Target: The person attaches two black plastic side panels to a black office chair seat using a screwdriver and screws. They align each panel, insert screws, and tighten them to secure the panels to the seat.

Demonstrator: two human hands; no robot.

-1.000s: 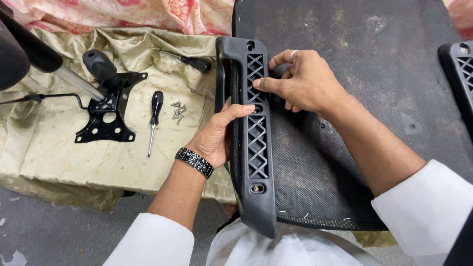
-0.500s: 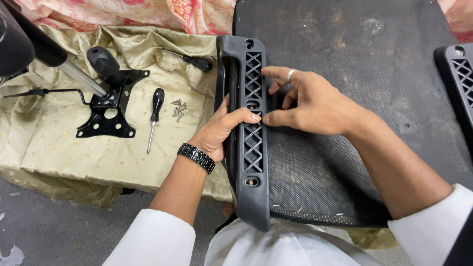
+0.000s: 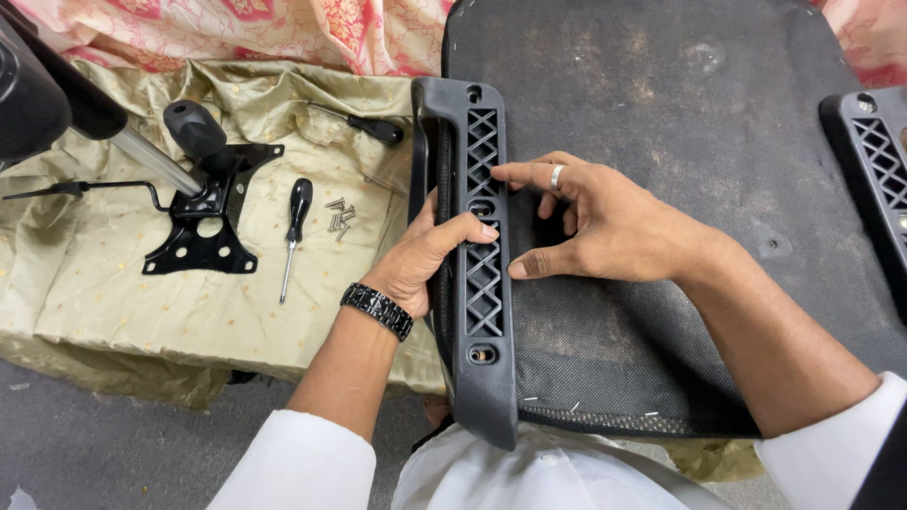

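The left hand (image 3: 425, 260) grips the black armrest (image 3: 477, 274) from its left side, thumb on the lattice. The right hand (image 3: 590, 222) rests open on it and on the dark seat underside (image 3: 661, 94). The armrest's long axis runs near to far. Left of the hands lies a screwdriver (image 3: 295, 227).

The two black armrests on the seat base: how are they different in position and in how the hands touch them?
The left armrest shows whole, along the left edge of the seat base; the right armrest is cut off by the picture's edge. The left hand grips the left armrest and the right hand rests fingers on it; no hand touches the right armrest. Both are black plastic with lattice openings.
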